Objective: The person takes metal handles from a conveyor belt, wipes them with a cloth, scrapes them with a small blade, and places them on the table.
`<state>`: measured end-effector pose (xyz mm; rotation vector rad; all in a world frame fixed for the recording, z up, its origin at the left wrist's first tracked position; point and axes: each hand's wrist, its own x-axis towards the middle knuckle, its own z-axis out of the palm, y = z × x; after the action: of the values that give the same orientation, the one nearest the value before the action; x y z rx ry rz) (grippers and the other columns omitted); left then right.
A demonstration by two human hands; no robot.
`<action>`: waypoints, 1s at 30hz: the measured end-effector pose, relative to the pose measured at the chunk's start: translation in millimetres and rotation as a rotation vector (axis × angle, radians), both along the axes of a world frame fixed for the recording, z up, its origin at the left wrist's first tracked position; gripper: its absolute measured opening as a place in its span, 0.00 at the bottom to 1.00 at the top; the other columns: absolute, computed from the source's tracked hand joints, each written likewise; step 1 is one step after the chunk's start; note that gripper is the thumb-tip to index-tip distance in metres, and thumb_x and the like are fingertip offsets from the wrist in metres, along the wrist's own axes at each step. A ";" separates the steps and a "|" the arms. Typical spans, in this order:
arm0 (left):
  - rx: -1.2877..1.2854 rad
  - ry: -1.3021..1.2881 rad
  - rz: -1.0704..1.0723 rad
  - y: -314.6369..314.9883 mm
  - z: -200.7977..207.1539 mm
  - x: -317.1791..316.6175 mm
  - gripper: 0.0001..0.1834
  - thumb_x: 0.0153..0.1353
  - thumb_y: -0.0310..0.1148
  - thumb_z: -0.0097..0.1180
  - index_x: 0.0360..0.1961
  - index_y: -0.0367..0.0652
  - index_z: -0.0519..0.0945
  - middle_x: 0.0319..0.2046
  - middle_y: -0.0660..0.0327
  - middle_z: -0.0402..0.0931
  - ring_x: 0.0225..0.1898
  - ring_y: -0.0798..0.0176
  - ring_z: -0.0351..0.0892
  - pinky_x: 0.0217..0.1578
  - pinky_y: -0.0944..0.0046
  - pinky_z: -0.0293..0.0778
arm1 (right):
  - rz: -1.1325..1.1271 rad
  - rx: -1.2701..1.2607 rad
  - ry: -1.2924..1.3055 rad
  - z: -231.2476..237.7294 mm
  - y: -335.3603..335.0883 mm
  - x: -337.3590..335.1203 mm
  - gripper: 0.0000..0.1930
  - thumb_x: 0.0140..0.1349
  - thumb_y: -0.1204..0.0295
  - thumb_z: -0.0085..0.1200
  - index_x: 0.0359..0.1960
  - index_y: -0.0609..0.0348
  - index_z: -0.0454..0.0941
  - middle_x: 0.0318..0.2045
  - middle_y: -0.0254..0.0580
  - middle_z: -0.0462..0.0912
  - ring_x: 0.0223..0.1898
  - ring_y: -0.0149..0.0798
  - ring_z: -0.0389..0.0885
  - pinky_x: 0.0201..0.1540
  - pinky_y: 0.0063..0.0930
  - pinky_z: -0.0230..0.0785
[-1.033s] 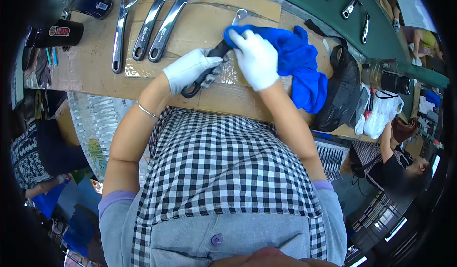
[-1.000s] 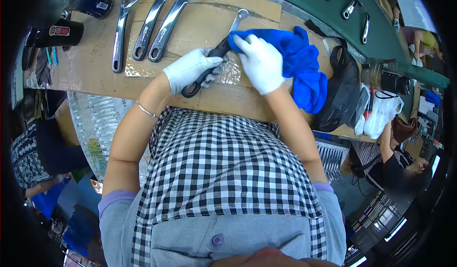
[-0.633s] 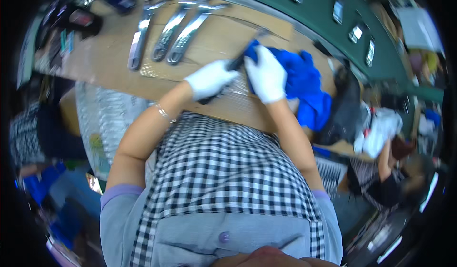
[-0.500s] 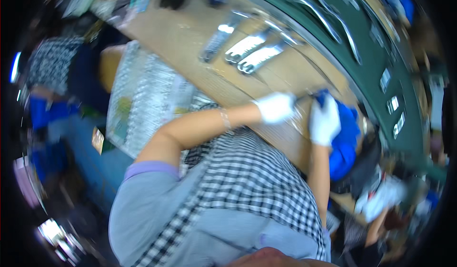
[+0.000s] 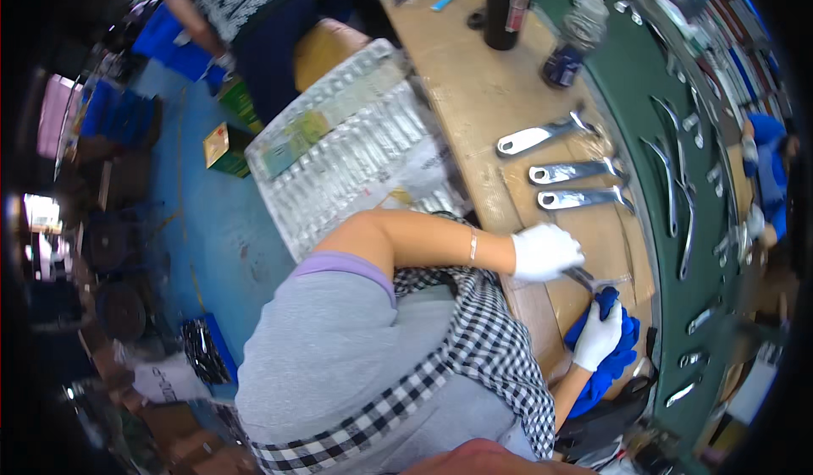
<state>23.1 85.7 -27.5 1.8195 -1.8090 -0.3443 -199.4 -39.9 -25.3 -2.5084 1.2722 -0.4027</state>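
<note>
My left hand (image 5: 546, 252), in a white glove, is closed around the handle of an adjustable wrench (image 5: 579, 277). My right hand (image 5: 599, 339), gloved as well, grips a bunched blue cloth (image 5: 622, 358) against the wrench's far end, which the cloth mostly hides. Just beyond my left hand, three shiny adjustable wrenches lie side by side: a far one (image 5: 542, 137), a middle one (image 5: 576, 172) and a near one (image 5: 584, 198). All of this is over the brown cardboard-covered table (image 5: 483, 94).
Along the right runs a green conveyor belt (image 5: 652, 162) carrying several metal wrenches and small parts. A dark bottle (image 5: 508, 9) and a clear jar (image 5: 576, 39) stand at the table's far end. To the left is a tray of wrapped parts (image 5: 339, 149); another person (image 5: 241, 9) stands beyond it.
My view has turned, so the whole scene sits rotated and shifted, and the bottle and jar show fully. Both hands stay together at the wrench and cloth.
</note>
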 end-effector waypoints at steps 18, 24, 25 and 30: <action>0.288 0.097 0.003 -343.1 47.0 -63.7 0.44 0.64 0.57 0.55 0.71 0.37 0.63 0.51 0.40 0.81 0.52 0.42 0.83 0.53 0.49 0.77 | -0.209 -0.090 -0.067 7.4 25.5 -16.6 0.15 0.59 0.62 0.63 0.42 0.57 0.80 0.33 0.45 0.82 0.35 0.51 0.83 0.37 0.41 0.76; 0.305 -0.016 -0.101 -308.2 29.1 -57.8 0.35 0.65 0.59 0.54 0.62 0.43 0.73 0.50 0.42 0.81 0.52 0.41 0.82 0.52 0.48 0.78 | -0.222 -0.144 -0.114 0.4 23.5 -18.6 0.14 0.59 0.62 0.63 0.42 0.56 0.80 0.31 0.44 0.81 0.33 0.50 0.83 0.35 0.42 0.76; 0.301 0.031 -0.084 -294.5 31.2 -52.9 0.31 0.65 0.59 0.53 0.59 0.45 0.75 0.50 0.43 0.81 0.50 0.40 0.82 0.51 0.47 0.78 | -0.202 -0.165 -0.093 -1.6 24.0 -19.5 0.14 0.58 0.63 0.63 0.43 0.55 0.80 0.31 0.44 0.81 0.33 0.50 0.83 0.35 0.42 0.77; 0.054 -0.049 -0.346 -150.4 39.0 -29.8 0.21 0.60 0.47 0.61 0.52 0.52 0.79 0.34 0.50 0.77 0.37 0.45 0.83 0.40 0.48 0.79 | -0.246 -0.169 -0.098 0.7 31.1 -18.2 0.14 0.57 0.64 0.63 0.44 0.53 0.80 0.30 0.44 0.80 0.30 0.50 0.82 0.34 0.41 0.77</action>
<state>-6.7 -64.6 11.6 1.5565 -2.1697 -0.4851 -217.6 -8.8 -24.5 -2.4355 1.5722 -0.7084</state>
